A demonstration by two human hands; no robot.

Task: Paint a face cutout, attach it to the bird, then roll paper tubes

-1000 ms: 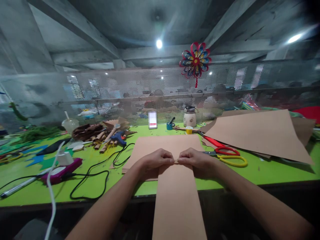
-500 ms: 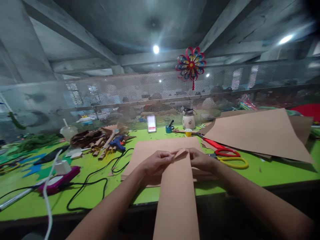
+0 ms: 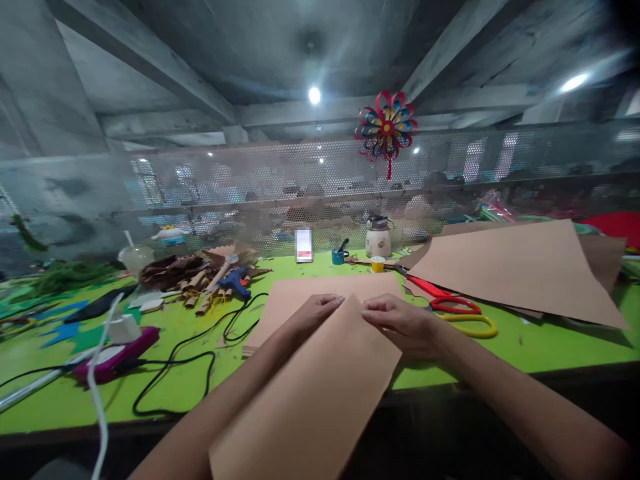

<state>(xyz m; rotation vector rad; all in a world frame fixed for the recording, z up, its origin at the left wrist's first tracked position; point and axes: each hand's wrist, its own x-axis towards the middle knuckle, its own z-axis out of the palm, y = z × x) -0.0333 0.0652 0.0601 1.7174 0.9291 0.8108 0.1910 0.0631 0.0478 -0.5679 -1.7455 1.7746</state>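
Observation:
A long strip of brown kraft paper runs from my lap up onto the green table, tilted to the left. My left hand grips its far left corner, with the forearm partly hidden under the sheet. My right hand pinches the far edge at the right of the tip. Both hands rest over a stack of flat brown sheets lying on the table.
Red and yellow scissors lie right of my hands, beside large brown sheets. A black cable, a pink device, a blue glue gun and paper rolls sit left. A phone, small cups and a jar stand by the mesh screen.
The strip swung from lying straight toward me to slanting left, and its far end now comes to a point between my hands. The hands stayed close together at that end.

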